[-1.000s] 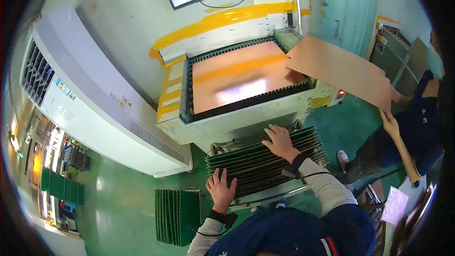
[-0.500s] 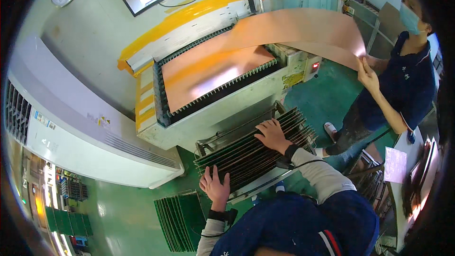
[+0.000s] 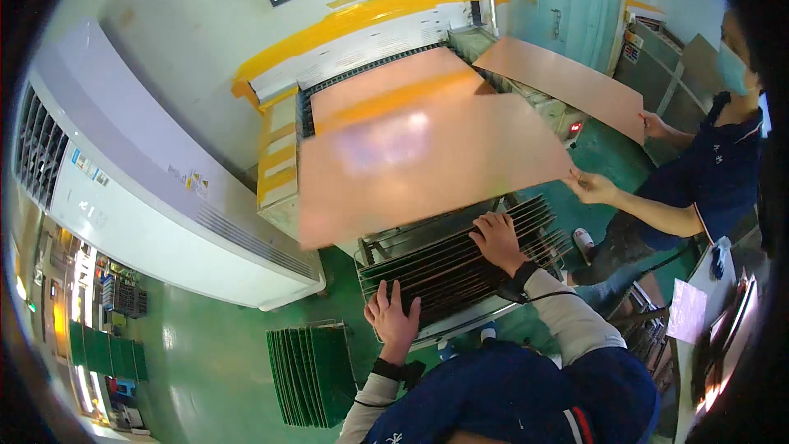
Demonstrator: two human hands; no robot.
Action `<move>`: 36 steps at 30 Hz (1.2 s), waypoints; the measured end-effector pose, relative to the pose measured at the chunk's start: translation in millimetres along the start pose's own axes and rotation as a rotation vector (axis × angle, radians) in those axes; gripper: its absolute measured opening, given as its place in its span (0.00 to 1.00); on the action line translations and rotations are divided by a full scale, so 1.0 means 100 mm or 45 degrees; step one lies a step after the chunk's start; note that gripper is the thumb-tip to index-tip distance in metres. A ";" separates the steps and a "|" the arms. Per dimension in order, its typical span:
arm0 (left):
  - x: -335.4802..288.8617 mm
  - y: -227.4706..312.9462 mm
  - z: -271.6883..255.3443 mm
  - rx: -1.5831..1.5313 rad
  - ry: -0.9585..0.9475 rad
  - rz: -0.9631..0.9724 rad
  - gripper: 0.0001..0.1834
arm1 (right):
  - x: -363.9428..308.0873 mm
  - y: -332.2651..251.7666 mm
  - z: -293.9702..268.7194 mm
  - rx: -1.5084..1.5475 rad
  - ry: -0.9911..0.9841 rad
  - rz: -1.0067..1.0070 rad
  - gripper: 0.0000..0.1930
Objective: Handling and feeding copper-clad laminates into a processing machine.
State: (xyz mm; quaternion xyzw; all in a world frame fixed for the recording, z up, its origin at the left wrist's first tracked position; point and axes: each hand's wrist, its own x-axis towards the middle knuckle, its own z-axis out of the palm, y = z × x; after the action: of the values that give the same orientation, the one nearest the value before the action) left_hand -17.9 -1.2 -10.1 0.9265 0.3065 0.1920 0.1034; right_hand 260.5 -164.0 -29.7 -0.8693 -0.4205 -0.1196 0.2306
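My left hand [image 3: 393,322] lies with fingers spread at the near left end of a rack of thin dark panels [image 3: 444,275]. On the right side of the rack, my right hand [image 3: 498,242] rests fingers stretched over the panel edges. Neither hand grips anything I can see. Just beyond the rack hangs a large copper-coloured sheet [image 3: 436,164], its right corner in a co-worker's hand [image 3: 590,187]. The co-worker's other hand [image 3: 653,126] holds a second copper-coloured sheet [image 3: 567,86].
Behind the hanging sheet, a conveyor machine [image 3: 279,160] carries another copper-coloured sheet [image 3: 394,82]. A white air conditioner [image 3: 164,173] stands at left. Green panels [image 3: 308,374] stand in a rack on the floor. A table [image 3: 690,362] with stacked sheets is at right.
The co-worker has swung one copper-coloured sheet toward me, over the machine's front, and holds another farther back. My hands stay on the rack while the whole view has shifted slightly.
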 end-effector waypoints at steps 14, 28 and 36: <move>0.02 -0.02 -0.06 -0.125 0.001 0.077 0.31 | 0.02 -0.03 0.01 -0.171 -0.174 0.091 0.26; 0.02 -0.06 -0.09 -0.210 -0.027 0.089 0.31 | 0.05 -0.08 -0.03 -0.161 -0.097 0.066 0.21; 0.01 -0.03 -0.10 -0.229 -0.050 0.058 0.30 | 0.06 -0.09 -0.06 -0.082 -0.146 0.123 0.22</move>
State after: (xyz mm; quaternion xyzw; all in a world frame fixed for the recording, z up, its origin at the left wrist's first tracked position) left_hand -22.7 3.2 -1.8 0.9238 0.2650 0.2029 0.1877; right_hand 257.2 -157.9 -18.8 -0.9009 -0.3866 -0.0720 0.1835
